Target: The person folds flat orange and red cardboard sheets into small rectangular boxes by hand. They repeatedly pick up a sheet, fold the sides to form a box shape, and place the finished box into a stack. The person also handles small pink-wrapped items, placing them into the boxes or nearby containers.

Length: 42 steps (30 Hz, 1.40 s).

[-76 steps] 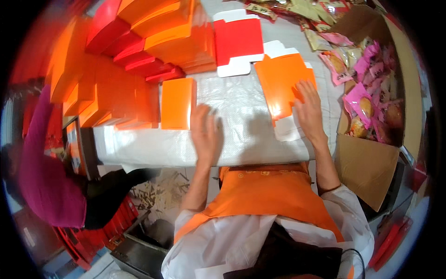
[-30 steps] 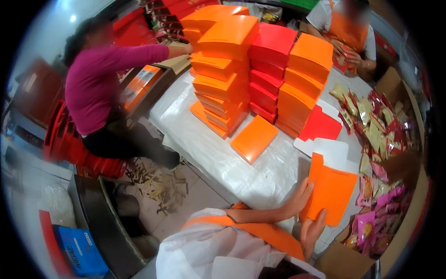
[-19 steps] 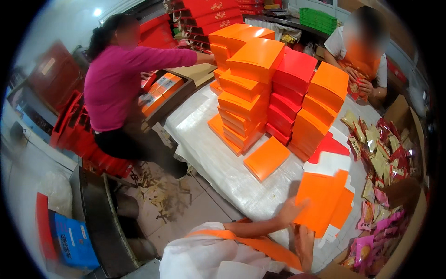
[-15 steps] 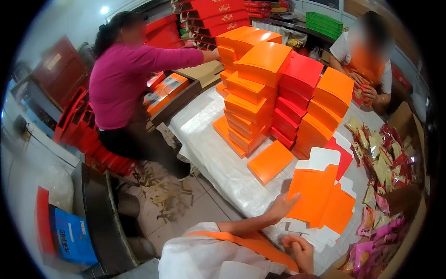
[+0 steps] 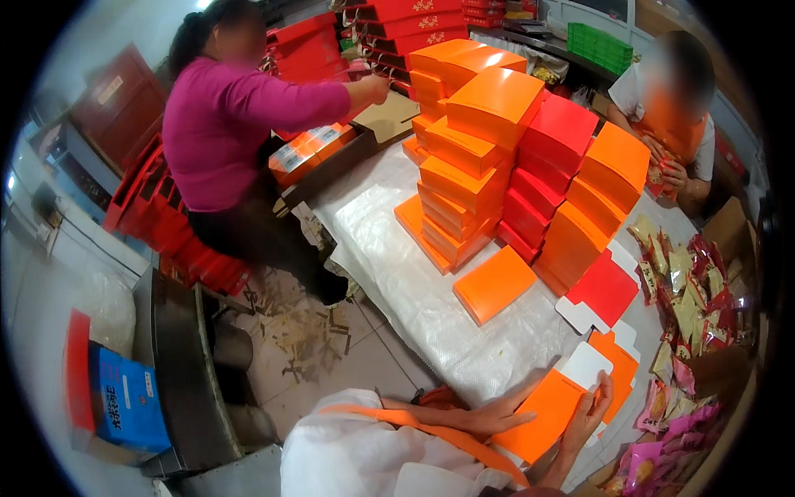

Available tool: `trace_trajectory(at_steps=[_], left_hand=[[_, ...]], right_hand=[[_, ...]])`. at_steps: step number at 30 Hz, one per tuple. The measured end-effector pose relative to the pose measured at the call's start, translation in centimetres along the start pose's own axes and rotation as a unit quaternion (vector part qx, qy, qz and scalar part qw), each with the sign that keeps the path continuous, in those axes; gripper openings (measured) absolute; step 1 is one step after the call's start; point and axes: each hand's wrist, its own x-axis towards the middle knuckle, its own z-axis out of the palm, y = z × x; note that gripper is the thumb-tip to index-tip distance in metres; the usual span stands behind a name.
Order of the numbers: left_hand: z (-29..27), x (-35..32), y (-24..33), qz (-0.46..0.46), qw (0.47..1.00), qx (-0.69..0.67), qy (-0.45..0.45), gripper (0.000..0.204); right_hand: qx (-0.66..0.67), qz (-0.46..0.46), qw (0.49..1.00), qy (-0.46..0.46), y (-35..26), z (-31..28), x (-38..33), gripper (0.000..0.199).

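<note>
A flattened orange carton [image 5: 548, 404] with a white end flap lies low before me, between my hands. My left hand [image 5: 498, 416] grips its left edge, fingers stretched along the side. At the opposite edge, my right hand [image 5: 586, 410] is curled round the carton close to the white flap, thumb side hidden. Just beyond, partly under the right hand, rests another flat orange carton [image 5: 617, 364]. A flat red carton [image 5: 609, 290] with white flaps lies farther off. One closed orange box [image 5: 495, 284] sits apart on the white-sheeted table [image 5: 377, 236].
Tall stacks of orange boxes [image 5: 489, 108] and red boxes [image 5: 556, 137] stand at the table's far side. On the right, a cardboard carton [image 5: 733, 373] holds wrapped snacks [image 5: 687, 290]. A person in magenta [image 5: 248, 108] works at left; another [image 5: 683, 124] holds a red item at far right.
The flat orange carton has come down toward me, out of the pile, uncovering the red one. My right hand has risen to its right edge. The person in magenta has drawn an arm back from the stack.
</note>
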Motion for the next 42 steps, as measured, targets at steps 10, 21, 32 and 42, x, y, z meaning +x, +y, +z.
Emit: trace_trajectory(at_steps=[10,21,32,42], left_hand=[[-1.4,3.0,-0.1,-0.072,0.997,-0.002,-0.004,0.05],[2.1,2.0,-2.7,0.046,0.936,-0.259,0.232,0.028],[0.1,4.0,-1.7,0.097,0.979,0.078,0.162,0.022],[-0.7,4.1,-0.1,-0.108,0.988,0.013,0.109,0.008]], right_hand=[[-0.072,-0.03,0.991,-0.113,1.0,-1.9,-1.4,0.03],[0.171,-0.001,0.97,0.17,-1.6,3.0,-2.3,0.017],[0.012,-0.023,0.999,-0.024,0.9,0.1,-1.9,0.015],[-0.001,0.037,0.998,-0.058,1.0,-1.4,-2.2,0.01]])
